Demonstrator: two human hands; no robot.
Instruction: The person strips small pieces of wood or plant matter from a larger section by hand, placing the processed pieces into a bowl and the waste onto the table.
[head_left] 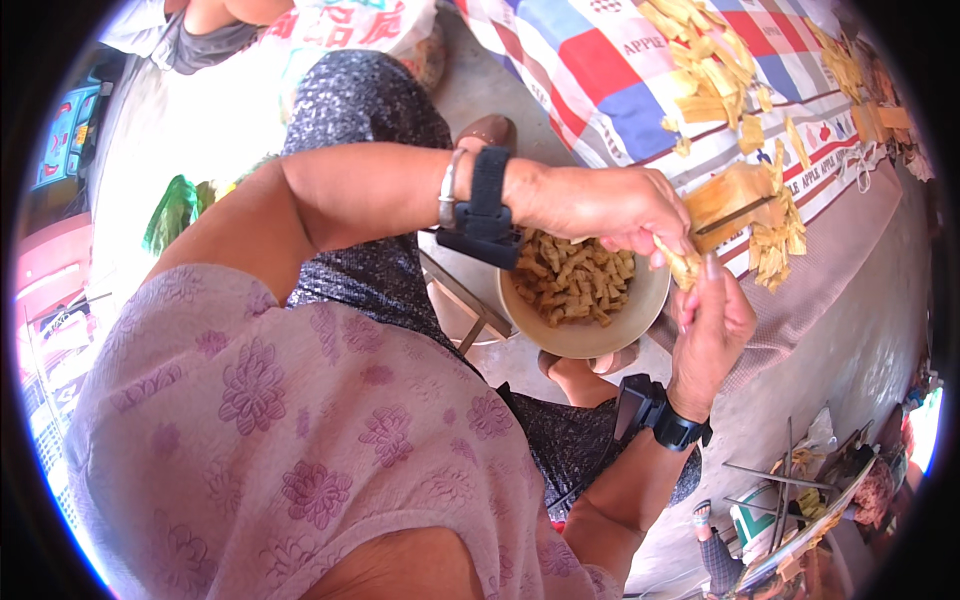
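Between my two hands is a short yellowish strip [680, 263], twisted or folded, perhaps bean curd skin. My left hand [625, 205] pinches its upper end, fingers bent and pressed together. From below, my right hand [712, 318] grips the other end between thumb and fingers. Just under them stands a pale round bowl [588, 346] holding many small knotted yellowish pieces [575, 280]. Right of my left hand lies a wooden board [712, 195] with a dark, narrow blade-like tool [735, 216] on it. Loose yellowish strips [775, 248] lie beside the board.
A checked red, white and blue cloth [580, 75] covers the surface at upper right, with more strips [712, 75] on it. My knees flank the bowl. A plastic bag [345, 30] lies at top left. Another person's sandalled foot [703, 510] shows at lower right.
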